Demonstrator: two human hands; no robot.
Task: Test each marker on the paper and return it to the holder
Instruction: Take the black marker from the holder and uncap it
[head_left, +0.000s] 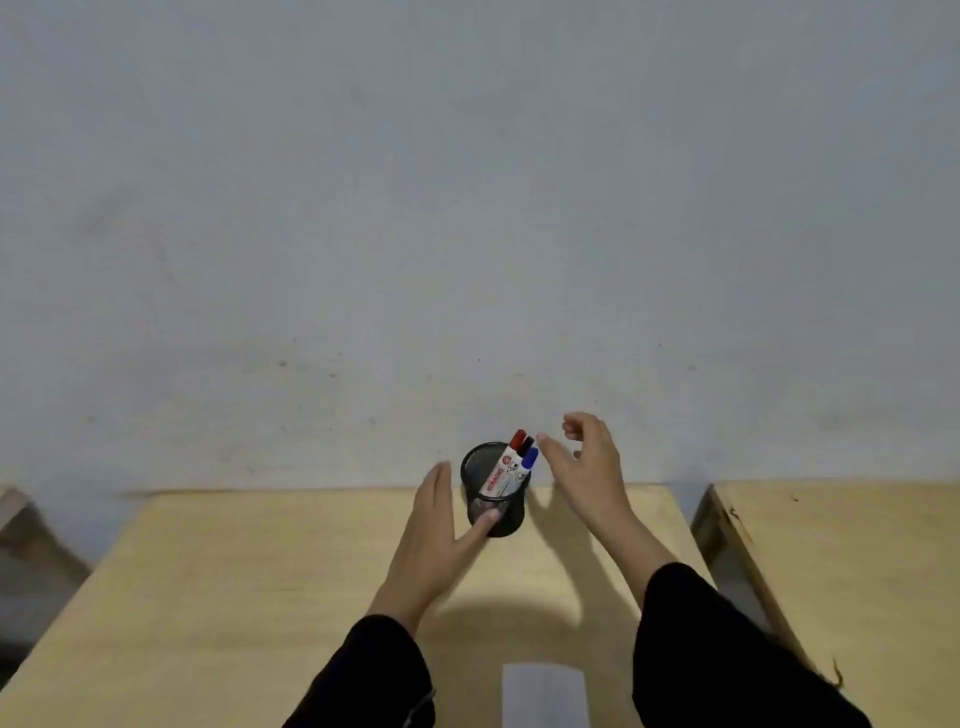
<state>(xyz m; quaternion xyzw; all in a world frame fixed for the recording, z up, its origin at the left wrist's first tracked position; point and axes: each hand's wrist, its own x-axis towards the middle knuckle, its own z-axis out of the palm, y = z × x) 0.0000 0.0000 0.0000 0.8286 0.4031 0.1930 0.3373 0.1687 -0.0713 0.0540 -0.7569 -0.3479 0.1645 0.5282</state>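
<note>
On the far left, at nine o'clock of the scene, a dark, blurred piece of furniture (31, 561) is showing only its corner. Next to it, a pale, light-wood table (234, 597) is filling the lower middle and standing against a grey, scuffed wall (467, 208). Over that table, the left hand (441, 525), coming out of a black sleeve (374, 675), is lying open with fingers straight, its thumb touching the lower wall of a round, black wire-mesh holder (493, 499); it is gripping nothing firmly, only resting against the mesh at the holder's eight o'clock. That holder is standing upright near the table's far edge, at twelve o'clock from the person. Three white-barrelled markers are leaning inside it toward two o'clock: a red-capped marker (517, 440), a black-capped marker (527, 447) and a blue-capped marker (530, 458). At six o'clock of the holder, by the near edge, a white rectangular sheet of paper (545, 696) is lying flat. At the holder's three o'clock, the right hand (587, 467) is hovering half open, fingers loosely curled, its thumb tip just beside the marker caps and holding nothing. Farther right, at three o'clock, a second light-wood table (857, 571) is standing apart.
</note>
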